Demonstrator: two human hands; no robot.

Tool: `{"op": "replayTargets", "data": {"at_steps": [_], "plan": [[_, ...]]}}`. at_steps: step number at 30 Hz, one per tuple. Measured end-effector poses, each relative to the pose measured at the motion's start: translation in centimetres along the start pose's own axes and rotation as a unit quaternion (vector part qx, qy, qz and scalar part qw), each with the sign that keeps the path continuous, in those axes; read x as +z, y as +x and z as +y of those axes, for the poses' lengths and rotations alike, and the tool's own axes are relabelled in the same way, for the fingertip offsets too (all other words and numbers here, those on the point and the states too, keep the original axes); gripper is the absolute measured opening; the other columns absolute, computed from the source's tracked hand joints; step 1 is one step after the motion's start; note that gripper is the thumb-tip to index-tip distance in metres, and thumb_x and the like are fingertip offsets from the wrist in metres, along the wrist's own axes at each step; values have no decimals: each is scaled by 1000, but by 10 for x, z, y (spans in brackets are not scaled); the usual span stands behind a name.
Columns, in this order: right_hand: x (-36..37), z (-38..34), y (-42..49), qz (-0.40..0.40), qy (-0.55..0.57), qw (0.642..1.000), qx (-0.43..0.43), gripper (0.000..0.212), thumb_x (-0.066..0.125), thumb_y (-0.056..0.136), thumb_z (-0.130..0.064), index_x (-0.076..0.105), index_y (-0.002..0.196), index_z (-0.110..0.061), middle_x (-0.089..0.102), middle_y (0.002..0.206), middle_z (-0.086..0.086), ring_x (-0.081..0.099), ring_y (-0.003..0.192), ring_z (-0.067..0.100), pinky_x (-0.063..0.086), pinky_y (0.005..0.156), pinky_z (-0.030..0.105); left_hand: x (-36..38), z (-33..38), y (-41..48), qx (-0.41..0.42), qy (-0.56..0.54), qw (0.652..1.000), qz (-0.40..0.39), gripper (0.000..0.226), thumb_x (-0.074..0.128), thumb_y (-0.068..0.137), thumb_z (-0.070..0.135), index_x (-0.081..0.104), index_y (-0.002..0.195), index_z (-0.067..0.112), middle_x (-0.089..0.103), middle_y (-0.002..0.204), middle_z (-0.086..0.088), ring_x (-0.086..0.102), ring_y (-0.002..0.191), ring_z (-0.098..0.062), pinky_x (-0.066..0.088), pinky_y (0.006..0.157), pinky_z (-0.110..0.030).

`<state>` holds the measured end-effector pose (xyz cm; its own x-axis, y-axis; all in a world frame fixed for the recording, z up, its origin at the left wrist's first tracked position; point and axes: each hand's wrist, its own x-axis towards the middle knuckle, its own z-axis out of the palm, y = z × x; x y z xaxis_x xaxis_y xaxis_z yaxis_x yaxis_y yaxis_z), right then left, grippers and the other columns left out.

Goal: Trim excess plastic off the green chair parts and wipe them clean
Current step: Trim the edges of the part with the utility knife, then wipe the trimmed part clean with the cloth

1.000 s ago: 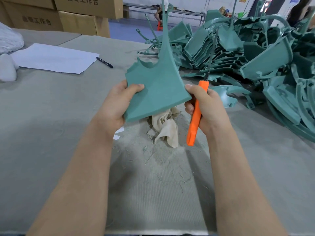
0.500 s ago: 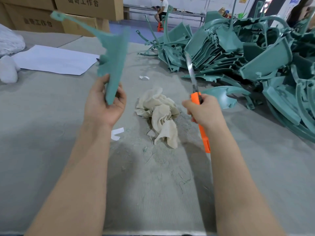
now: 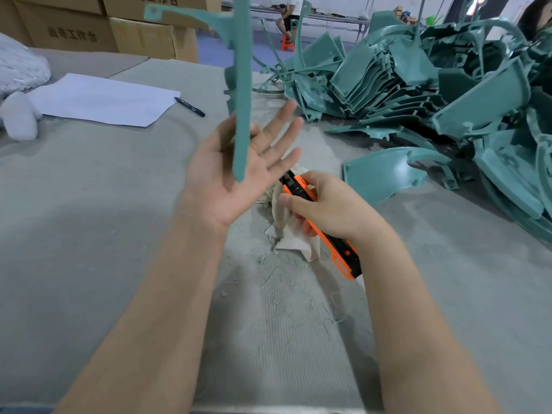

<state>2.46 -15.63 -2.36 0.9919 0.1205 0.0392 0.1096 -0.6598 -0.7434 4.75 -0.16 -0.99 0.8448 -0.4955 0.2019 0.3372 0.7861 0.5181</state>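
Long axis upright, green part (image 3: 242, 100) stands edge-on against the flat, splayed left hand (image 3: 215, 186), seemingly ungripped; right hand (image 3: 331, 207), just beside, clamps the knife (image 3: 343, 252).

The left hand (image 3: 236, 180) has let go of its grip. A moment ago it was clenched around the bottom edge of the green chair part (image 3: 242, 100); now the palm faces up with the fingers spread straight, and the part stands edge-on against it. The part has swung from leaning left to nearly upright. The right hand (image 3: 331, 207) has dropped and moved inward. Its knife (image 3: 343, 252) no longer points up. The tip now aims at the left fingers, low over the rag (image 3: 298, 246), which both hands now largely cover.
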Motion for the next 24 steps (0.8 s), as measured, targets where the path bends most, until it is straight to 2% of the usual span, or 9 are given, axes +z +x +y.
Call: {"op": "replayTargets", "data": {"at_steps": [5,7,9,11,14,16,19,21,24], "plan": [[-4,-1,0,1,21,999,-29,9,62,89,-22,60,84,-14,65,57,1,61,46,14,54,50,26,-2,-13,7,-46,94,993,52,46,40,94,23,74,67,10,56,133,-16,51,128,-28,38,110,-38],[-7,-2,-2,-15,27,999,-43,11,64,89,-21,62,90,-10,65,61,4,62,50,18,56,50,30,-7,-10,11,-20,82,990,116,40,39,100,21,74,94,3,53,138,-16,51,128,-27,41,107,-35],[-10,-1,-4,-40,30,998,-47,10,65,89,-18,64,93,-9,64,60,-3,62,51,17,55,49,29,-11,-4,14,43,55,982,176,31,42,101,18,64,116,3,64,125,-12,60,116,-22,48,98,-31],[-16,0,-8,-76,36,995,-49,3,64,89,-14,66,90,-13,65,61,-5,60,49,13,52,47,24,-17,4,15,136,52,961,234,23,43,101,14,64,107,7,73,104,-4,70,93,-16,57,81,-27],[-27,3,-12,-94,61,993,-26,7,65,90,-17,67,92,-11,69,73,6,60,49,10,49,48,20,-26,16,12,261,27,915,308,28,42,102,12,57,125,6,65,124,-9,64,112,-21,54,89,-33],[-30,7,-10,-3,69,998,0,8,65,90,-21,65,92,-14,66,71,6,63,48,10,51,48,20,-30,23,7,299,-17,904,305,21,43,102,13,59,114,9,69,115,-6,66,106,-21,54,86,-33],[-32,21,-1,196,32,978,59,10,60,92,-26,58,84,-21,65,72,2,68,59,20,58,62,34,-31,26,4,305,-72,902,298,14,46,100,11,60,97,13,72,97,3,67,71,-14,55,61,-23],[-33,31,5,200,-72,970,121,25,55,93,-29,56,80,-8,62,70,10,63,65,28,50,61,35,-30,25,3,283,-83,905,306,12,48,99,10,59,102,13,71,93,-2,61,66,-13,51,51,-18],[-25,45,11,97,-187,955,208,36,55,94,-32,44,69,-8,47,65,6,45,59,22,30,50,29,-29,23,2,238,-71,918,308,11,50,96,9,58,92,13,63,73,-1,58,57,-11,47,46,-16]]}}
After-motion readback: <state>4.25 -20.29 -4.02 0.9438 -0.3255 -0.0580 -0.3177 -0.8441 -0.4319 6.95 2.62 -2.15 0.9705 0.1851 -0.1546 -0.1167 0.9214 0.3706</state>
